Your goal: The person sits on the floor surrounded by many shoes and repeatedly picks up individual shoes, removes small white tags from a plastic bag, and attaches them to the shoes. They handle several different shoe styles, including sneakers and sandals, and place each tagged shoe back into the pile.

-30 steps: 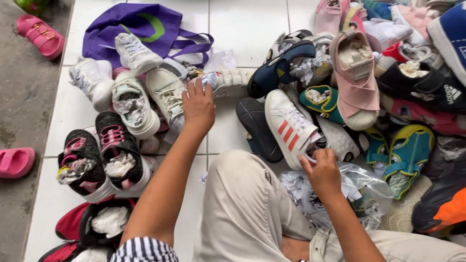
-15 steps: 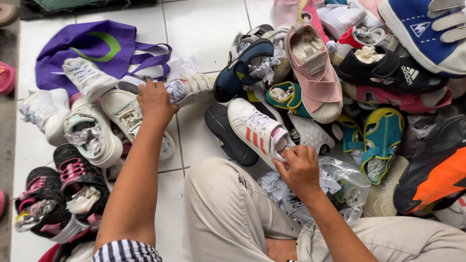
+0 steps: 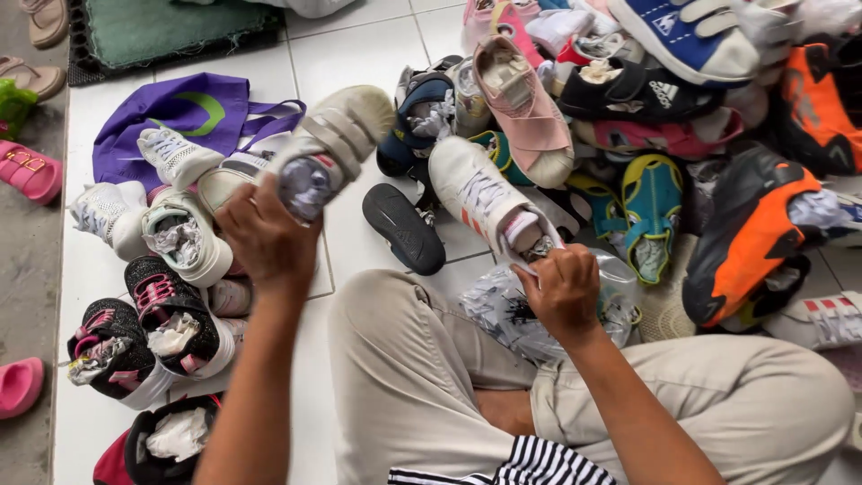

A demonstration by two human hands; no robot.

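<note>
White floor tiles (image 3: 359, 54) lay under heaps of children's shoes. Left hand (image 3: 267, 241) was clamped on a cream strap-fastened sneaker stuffed with crumpled paper (image 3: 328, 148), lifted clear of the sorted row, its opening turned toward the person. Right hand (image 3: 561, 292) had closed on crumpled paper (image 3: 503, 310) at the heel of a white lace-up sneaker with red stripes (image 3: 489, 202).

viewpoint: one camera on the person's head, above their lap
direction: steeply down and forward, over the bent knees (image 3: 404, 359) to the white tiled floor (image 3: 359, 54)
nearness: close; both forearms fill the lower frame, with the left hand (image 3: 265, 238) and right hand (image 3: 561, 292) near the middle
coverage: shoe pile (image 3: 646, 135) at right, paired shoes (image 3: 162, 314) at left, green mat (image 3: 171, 31) at top
shared views: only one view
</note>
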